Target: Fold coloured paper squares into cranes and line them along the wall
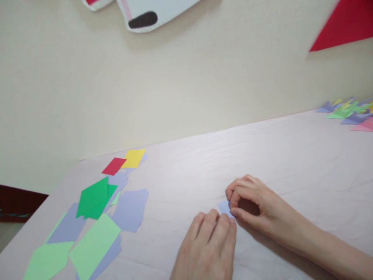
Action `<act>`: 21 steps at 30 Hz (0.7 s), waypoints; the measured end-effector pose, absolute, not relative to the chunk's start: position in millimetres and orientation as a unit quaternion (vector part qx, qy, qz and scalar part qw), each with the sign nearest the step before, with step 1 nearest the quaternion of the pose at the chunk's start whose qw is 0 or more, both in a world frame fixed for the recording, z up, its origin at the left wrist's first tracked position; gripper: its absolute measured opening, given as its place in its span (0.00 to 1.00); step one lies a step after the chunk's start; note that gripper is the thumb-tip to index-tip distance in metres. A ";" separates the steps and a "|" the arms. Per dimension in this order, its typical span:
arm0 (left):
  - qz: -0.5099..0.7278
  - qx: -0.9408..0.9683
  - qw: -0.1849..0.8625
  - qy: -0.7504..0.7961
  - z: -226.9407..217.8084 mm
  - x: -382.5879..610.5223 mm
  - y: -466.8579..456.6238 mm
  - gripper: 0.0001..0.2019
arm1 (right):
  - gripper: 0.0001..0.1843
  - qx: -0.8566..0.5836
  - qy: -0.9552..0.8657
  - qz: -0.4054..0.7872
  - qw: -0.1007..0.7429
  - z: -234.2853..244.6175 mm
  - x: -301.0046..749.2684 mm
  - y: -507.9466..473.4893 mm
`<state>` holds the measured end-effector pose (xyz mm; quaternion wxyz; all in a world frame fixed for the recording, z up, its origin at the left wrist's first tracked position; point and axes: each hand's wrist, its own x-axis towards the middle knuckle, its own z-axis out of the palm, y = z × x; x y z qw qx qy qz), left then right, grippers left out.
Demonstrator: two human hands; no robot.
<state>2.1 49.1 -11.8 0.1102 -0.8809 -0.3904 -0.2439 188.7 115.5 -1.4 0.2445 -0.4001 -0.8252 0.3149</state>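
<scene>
A small lavender paper piece [224,206] lies on the pale table [291,155], mostly covered by my hands. My left hand [208,245] presses its curled fingertips down on the near edge of the paper. My right hand [252,200] comes in from the right, with thumb and bent fingers pinching the paper's right side. Only a small corner of the paper shows between the two hands.
At the left lie loose sheets: dark green [94,198], light green [94,245], lavender [131,210], red [114,166] and yellow [133,158]. A heap of folded coloured paper shapes [348,111] sits at the far right edge. A cream wall rises behind the table.
</scene>
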 end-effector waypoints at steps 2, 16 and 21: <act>-0.244 -0.880 0.110 -0.392 -12.5 1.5 48.8 0.15 | 0.09 -0.403 -0.824 0.316 0.241 -0.6 189.0 115.3; -0.247 -0.881 0.082 -0.394 -12.8 -0.4 51.8 0.16 | 0.15 -0.417 -0.810 0.342 0.229 0.1 193.5 114.7; -0.248 -0.879 0.066 -0.402 -7.4 1.5 53.4 0.17 | 0.14 -0.432 -0.808 0.332 0.226 3.2 192.1 113.0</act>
